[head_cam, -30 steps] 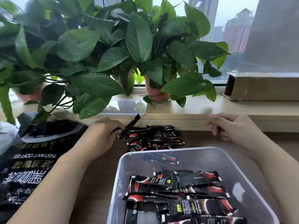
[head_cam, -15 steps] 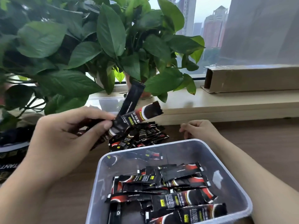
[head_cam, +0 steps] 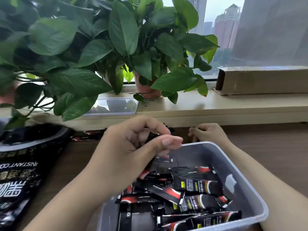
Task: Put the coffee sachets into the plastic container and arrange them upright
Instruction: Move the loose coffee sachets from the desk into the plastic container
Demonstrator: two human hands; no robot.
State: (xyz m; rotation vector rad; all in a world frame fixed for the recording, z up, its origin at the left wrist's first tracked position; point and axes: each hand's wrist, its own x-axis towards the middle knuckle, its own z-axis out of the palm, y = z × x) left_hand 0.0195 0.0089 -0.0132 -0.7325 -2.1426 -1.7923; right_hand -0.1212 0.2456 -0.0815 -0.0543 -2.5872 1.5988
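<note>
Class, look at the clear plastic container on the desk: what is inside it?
The plastic container holds a loose heap of black-and-red coffee sachets, lying flat and overlapping, none upright. The left hand covers its near-left part, so what lies there is hidden.

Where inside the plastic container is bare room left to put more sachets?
Bare floor lies along the right wall of the plastic container and at its far end under the left hand. The middle and near end are crowded with coffee sachets.
</note>
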